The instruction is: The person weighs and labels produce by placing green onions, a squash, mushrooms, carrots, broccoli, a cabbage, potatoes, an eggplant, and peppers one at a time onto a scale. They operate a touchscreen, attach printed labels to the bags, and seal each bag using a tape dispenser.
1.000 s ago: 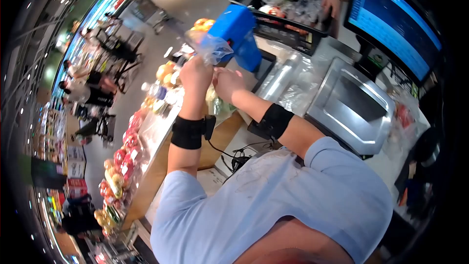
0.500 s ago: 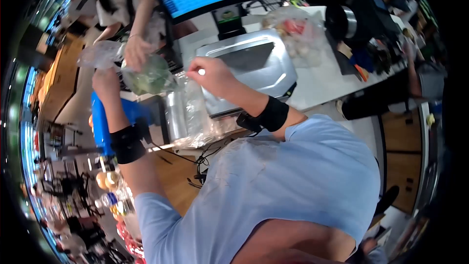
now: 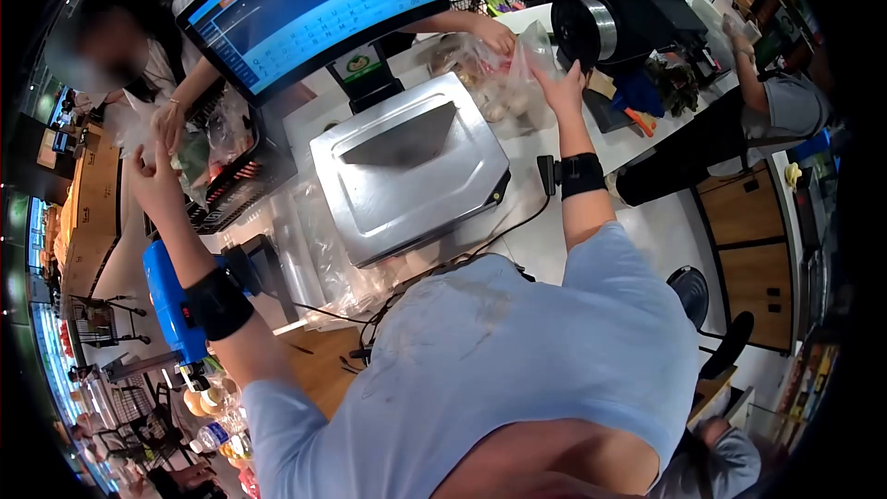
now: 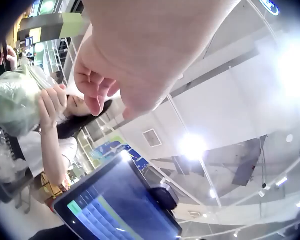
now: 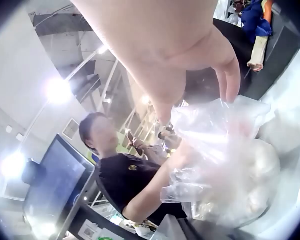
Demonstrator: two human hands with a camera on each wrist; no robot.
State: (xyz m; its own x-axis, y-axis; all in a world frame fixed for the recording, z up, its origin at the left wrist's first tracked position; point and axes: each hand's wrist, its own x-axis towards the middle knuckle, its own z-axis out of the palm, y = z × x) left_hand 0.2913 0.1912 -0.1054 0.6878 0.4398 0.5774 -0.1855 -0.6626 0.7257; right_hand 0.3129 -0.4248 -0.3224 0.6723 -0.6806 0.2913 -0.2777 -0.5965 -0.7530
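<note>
My left hand [image 3: 159, 187] is raised at the left, fingers loosely bent with nothing between them. Close by, another person's hand [image 4: 51, 104] grips a clear bag of green vegetable [image 4: 14, 102] over the black crate [image 3: 242, 187]. At the far right of the counter, my right hand [image 3: 564, 92] reaches to a clear plastic bag [image 3: 531, 60] holding pale round produce [image 5: 260, 165]. Its thumb and fingers are spread apart, with fingertips right at the bag's top. A second person's hand [image 3: 495, 34] is at the same bag from across the counter.
Between my arms lies a steel scale plate [image 3: 407, 176], with a monitor [image 3: 314, 18] behind it. Clear bag film [image 3: 319, 240] lies left of the scale, and a blue box-shaped object [image 3: 174, 296] is at the counter's left end. A black round device [image 3: 584, 30] stands beyond my right hand.
My view has swung right from the fruit display to the scale. The bagged green vegetable has gone from my left hand to the other person. My right hand has moved across to the pale produce bag.
</note>
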